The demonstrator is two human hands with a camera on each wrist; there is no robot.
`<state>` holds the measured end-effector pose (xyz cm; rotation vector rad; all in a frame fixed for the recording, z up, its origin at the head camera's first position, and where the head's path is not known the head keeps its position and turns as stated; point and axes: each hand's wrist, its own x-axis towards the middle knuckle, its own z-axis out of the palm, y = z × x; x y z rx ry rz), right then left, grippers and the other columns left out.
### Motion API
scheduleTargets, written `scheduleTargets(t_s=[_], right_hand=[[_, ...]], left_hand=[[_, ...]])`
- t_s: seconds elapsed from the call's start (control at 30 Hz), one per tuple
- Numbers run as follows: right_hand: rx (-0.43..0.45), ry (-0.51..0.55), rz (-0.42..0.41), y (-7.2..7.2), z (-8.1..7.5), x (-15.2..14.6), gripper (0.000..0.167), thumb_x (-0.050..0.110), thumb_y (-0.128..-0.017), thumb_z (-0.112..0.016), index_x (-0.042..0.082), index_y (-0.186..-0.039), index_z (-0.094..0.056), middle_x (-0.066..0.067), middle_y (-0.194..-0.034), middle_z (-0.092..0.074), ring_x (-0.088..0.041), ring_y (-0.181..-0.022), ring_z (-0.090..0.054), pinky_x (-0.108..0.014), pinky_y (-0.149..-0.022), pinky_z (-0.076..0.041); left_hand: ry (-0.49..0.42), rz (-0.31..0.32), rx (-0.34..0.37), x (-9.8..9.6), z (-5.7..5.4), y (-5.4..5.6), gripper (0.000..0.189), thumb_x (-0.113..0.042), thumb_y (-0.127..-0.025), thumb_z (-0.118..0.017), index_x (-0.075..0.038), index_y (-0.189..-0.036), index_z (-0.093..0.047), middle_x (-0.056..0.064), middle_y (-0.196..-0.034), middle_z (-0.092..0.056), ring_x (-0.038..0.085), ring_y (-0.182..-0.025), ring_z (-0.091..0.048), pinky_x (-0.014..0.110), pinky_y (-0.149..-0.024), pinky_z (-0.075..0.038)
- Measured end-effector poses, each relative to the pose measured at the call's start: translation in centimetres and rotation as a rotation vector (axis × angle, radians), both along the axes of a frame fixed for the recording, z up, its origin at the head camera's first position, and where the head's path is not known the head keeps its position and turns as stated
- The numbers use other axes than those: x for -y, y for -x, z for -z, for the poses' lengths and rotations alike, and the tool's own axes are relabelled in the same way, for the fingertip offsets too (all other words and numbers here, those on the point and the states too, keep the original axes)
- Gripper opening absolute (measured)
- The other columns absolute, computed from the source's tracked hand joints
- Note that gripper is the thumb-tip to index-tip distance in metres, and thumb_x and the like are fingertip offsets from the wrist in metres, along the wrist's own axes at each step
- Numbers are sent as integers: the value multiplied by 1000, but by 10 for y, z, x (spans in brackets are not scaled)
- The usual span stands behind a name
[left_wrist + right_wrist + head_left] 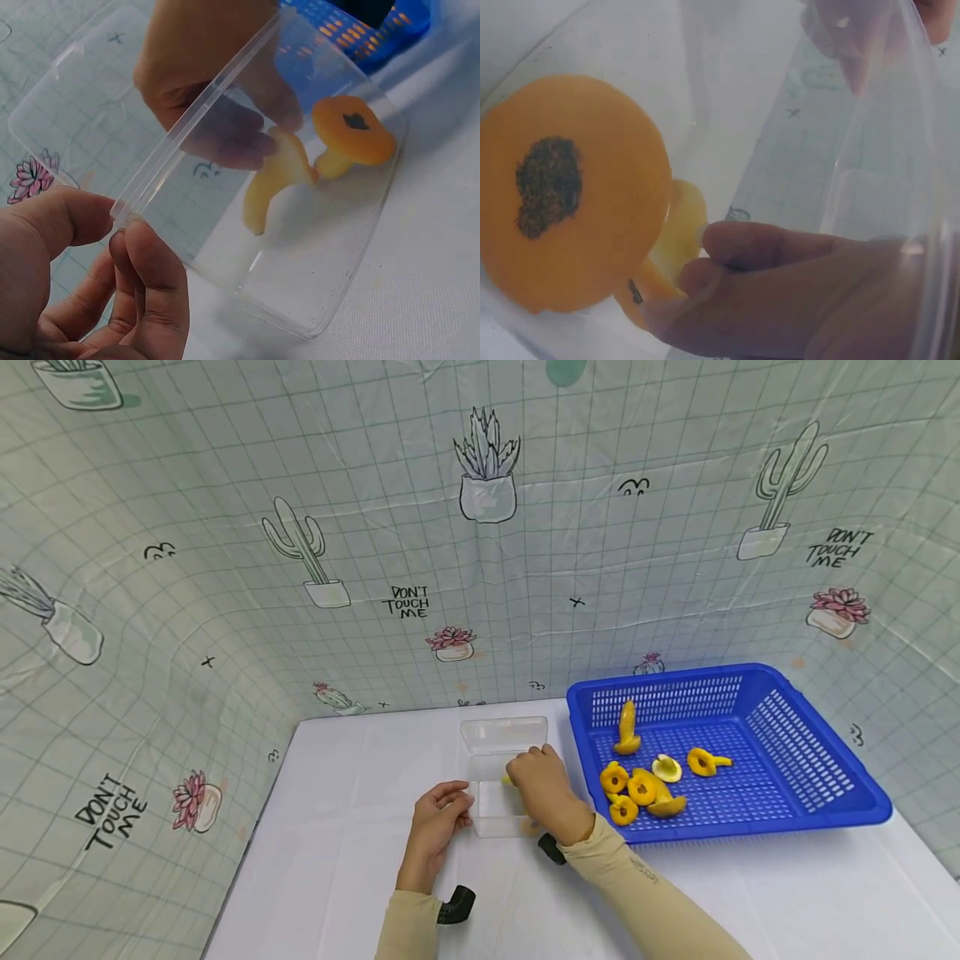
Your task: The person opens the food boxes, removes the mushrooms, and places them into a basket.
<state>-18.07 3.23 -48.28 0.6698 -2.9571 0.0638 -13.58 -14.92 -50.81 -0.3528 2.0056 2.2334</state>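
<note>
A clear plastic box stands on the table with its clear lid folded back at the far side. My left hand pinches the box's left rim between thumb and fingers. Inside the box, my right hand holds a yellow mushroom by its cap end, its pale curved stem pointing down in the left wrist view. Beside it in the box lies another mushroom, with a round orange cap and a dark centre. In the head view my right hand hides most of the box's contents.
To the right stands a blue perforated basket holding several yellow mushrooms, mostly on its left side. The white tabletop runs back to a hanging cloth printed with cacti. Black wrist mounts sit at both wrists.
</note>
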Motion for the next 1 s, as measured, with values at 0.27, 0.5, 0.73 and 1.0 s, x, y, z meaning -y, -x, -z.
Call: scheduleTargets(t_s=[0.27,0.5,0.73,1.0], right_hand=[[-6,3,-29,-1,1,-1,42,4,-55,-103,18,-66,-65,1,-74,-70,-20,-75,-61,-35,-74,-45],[61,259,-183,-2,2,-7,31,-7,-70,-90,15,-68,-69,3,-67,-64,-18,-67,-58,-33,-68,-48],[197,338,-180,-2,-1,-7,24,-4,-73,-92,11,-77,-74,2,-75,-68,-19,-73,-61,-37,-73,-52],[269,298,-125,0,-1,-4,23,-2,-76,-90,13,-73,-73,4,-71,-64,-17,-70,-56,-39,-73,-49]], left_hand=[[1,5,-5,0,2,1,36,6,-93,-65,17,-127,-60,-1,-85,-64,8,-65,-58,19,-61,-53],[1,6,-5,-1,0,0,35,6,-94,-65,16,-128,-60,-2,-85,-64,8,-65,-57,18,-59,-52],[-28,21,-50,0,2,-1,32,6,-93,-65,16,-123,-62,-1,-86,-65,8,-65,-58,18,-61,-53],[-13,7,-22,0,3,0,34,6,-94,-66,17,-125,-61,-1,-86,-64,9,-65,-58,18,-61,-53]])
